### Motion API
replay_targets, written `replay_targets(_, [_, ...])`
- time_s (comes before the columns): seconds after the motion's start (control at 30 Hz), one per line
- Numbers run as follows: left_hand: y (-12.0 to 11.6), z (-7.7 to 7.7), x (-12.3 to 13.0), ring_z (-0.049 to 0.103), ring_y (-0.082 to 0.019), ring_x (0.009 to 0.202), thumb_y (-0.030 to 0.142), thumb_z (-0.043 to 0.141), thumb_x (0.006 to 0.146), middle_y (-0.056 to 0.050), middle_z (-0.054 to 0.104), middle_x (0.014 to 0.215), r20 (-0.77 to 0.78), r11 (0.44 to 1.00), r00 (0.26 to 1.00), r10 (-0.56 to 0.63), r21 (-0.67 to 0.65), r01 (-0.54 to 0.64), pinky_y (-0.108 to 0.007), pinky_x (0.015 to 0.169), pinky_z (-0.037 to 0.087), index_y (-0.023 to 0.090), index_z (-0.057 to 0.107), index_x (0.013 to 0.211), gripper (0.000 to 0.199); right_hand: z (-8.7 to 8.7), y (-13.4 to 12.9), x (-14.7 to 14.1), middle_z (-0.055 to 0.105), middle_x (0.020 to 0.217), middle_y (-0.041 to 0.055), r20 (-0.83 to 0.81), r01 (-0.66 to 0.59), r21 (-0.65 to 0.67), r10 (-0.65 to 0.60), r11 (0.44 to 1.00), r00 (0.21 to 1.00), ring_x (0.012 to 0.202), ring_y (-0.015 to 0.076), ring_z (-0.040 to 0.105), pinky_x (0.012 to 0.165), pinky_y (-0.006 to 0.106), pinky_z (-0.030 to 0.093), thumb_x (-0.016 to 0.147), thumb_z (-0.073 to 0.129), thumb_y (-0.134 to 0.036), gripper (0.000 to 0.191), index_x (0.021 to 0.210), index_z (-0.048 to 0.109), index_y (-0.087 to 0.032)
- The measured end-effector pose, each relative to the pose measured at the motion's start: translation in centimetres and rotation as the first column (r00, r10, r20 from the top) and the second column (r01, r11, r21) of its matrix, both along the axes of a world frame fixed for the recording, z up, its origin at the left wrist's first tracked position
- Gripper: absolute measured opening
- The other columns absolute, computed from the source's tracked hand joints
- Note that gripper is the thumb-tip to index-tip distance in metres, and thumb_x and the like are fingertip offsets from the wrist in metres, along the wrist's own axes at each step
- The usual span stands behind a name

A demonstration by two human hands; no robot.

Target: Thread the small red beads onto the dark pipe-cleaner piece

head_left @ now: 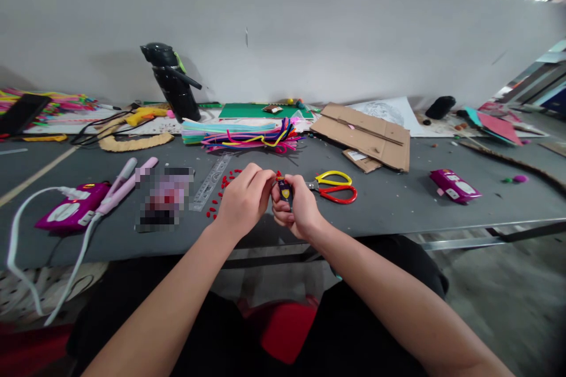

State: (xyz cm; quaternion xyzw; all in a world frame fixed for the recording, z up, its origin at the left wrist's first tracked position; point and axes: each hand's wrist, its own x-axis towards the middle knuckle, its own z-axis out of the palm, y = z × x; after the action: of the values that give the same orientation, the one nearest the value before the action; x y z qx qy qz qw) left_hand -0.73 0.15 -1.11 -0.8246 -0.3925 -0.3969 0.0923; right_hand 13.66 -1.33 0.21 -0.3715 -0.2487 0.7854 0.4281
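Observation:
My right hand is wrapped round a small dark object with a yellow emblem, which looks like a lighter. My left hand is closed in a pinch at the upper end of that object, where a small red piece shows between the hands. Several similar red pieces lie scattered on the table, partly behind my left hand. Just right of my right hand rest scissors with one yellow and one red handle loop. A clear ruler lies left of the red pieces.
Behind my hands lies a bundle of coloured pipe cleaners, with cardboard to its right. A black flask stands by the grey partition. Leftward are a phone, a pink hair straightener and a purple power box; another purple box sits rightward.

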Motion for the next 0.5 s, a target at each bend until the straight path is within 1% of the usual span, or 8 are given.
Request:
replay_targets(0.1, [0.0,0.0,0.1,0.059,-0.017,0.081,0.022,0.048,0.100,-0.006,0.060,0.089,0.015,1.000,1.000,-0.005,-0.009,0.005,-0.028,0.072,0.047,0.018,0.062,0.101,0.015,0.1,0.0,0.0,0.028,0.041,-0.0076,-0.019,0.011,-0.006,-0.011,1.000,1.000,0.032,0.0048,0.013,0.038,0.021,0.011,0.092,0.033,-0.046,0.046,0.059,0.047,-0.019])
replay_targets(0.17, [0.2,0.1,-0.3,0.059,-0.018,0.081,0.024,0.047,0.100,-0.007,0.060,0.089,0.028,0.999,1.000,0.015,-0.046,-0.014,-0.028,0.073,0.047,0.017,0.063,0.101,0.017,0.2,0.1,0.1,0.026,0.041,-0.0081,-0.040,0.027,-0.010,-0.027,1.000,0.999,0.033,0.0049,0.013,0.038,0.021,0.010,0.093,0.032,-0.047,0.048,0.058,0.047,-0.019])
replay_targets(0.23, [0.8,0.3,-1.3,0.059,-0.018,0.081,0.028,0.047,0.100,-0.007,0.062,0.092,0.012,0.988,0.999,0.049,-0.146,-0.047,-0.029,0.072,0.046,0.018,0.064,0.101,0.020,0.6,0.3,0.5,0.026,0.042,-0.0084,-0.057,0.054,-0.001,-0.054,0.999,0.997,0.033,0.0050,0.013,0.037,0.021,0.009,0.094,0.034,-0.050,0.048,0.059,0.048,-0.019])
replay_targets(0.27, [1.2,0.3,-2.0,0.060,-0.018,0.080,0.029,0.047,0.099,-0.007,0.062,0.093,-0.021,0.973,0.999,0.050,-0.226,-0.053,-0.029,0.071,0.045,0.018,0.065,0.100,0.021,0.8,0.4,0.8,0.026,0.042,-0.0086,-0.058,0.073,0.012,-0.073,0.997,0.996,0.033,0.0051,0.012,0.037,0.022,0.008,0.094,0.035,-0.050,0.048,0.060,0.048,-0.019])
replay_targets(0.33, [2.1,0.4,-3.7,0.060,-0.017,0.075,0.029,0.048,0.097,-0.006,0.064,0.092,-0.128,0.901,0.992,0.012,-0.428,-0.066,-0.029,0.067,0.044,0.019,0.067,0.094,0.022,1.3,0.7,1.6,0.027,0.043,-0.0086,-0.058,0.109,0.045,-0.106,0.993,0.993,0.034,0.0051,0.012,0.037,0.022,0.008,0.094,0.036,-0.050,0.047,0.061,0.049,-0.019])
replay_targets(0.4, [2.9,0.4,-5.3,0.060,-0.017,0.070,0.032,0.053,0.091,-0.004,0.065,0.084,-0.203,0.797,0.979,-0.011,-0.593,-0.114,-0.029,0.063,0.041,0.021,0.068,0.086,0.020,1.9,1.0,2.3,0.026,0.045,-0.0087,-0.064,0.134,0.071,-0.130,0.988,0.989,0.035,0.0051,0.011,0.038,0.022,0.008,0.095,0.036,-0.051,0.047,0.062,0.047,-0.020])
replay_targets(0.43, [3.2,0.3,-5.9,0.060,-0.018,0.069,0.033,0.054,0.089,-0.003,0.065,0.080,-0.224,0.742,0.974,-0.038,-0.659,-0.123,-0.029,0.062,0.040,0.021,0.068,0.084,0.019,2.1,1.1,2.7,0.026,0.045,-0.0088,-0.068,0.142,0.085,-0.136,0.986,0.988,0.035,0.0051,0.011,0.038,0.022,0.008,0.095,0.036,-0.051,0.047,0.062,0.046,-0.020])
replay_targets(0.5, [3.7,0.1,-6.6,0.059,-0.018,0.065,0.034,0.054,0.087,-0.002,0.065,0.074,-0.240,0.668,0.969,-0.063,-0.732,-0.138,-0.029,0.059,0.038,0.022,0.067,0.082,0.019,2.5,1.2,3.2,0.025,0.046,-0.0087,-0.075,0.147,0.112,-0.139,0.983,0.987,0.036,0.0053,0.011,0.038,0.022,0.009,0.095,0.036,-0.052,0.047,0.062,0.046,-0.020])
